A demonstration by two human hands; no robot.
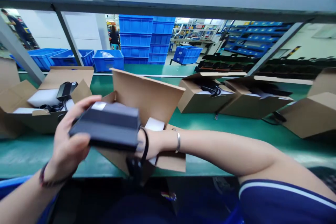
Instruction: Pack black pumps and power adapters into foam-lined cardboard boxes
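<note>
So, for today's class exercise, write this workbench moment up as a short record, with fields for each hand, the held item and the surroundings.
Left hand: grips the black power brick
Right hand: at the brick's far end, mostly hidden behind it
Right wrist: silver bangle
Cord: black cable hanging beside the right wrist
Below hands: open cardboard box
Surface: green workbench
Background: stacked blue plastic crates

L hand (69, 136) & R hand (151, 140) hold blk adapter (105, 126) over open cardboard box (147, 98).
</note>
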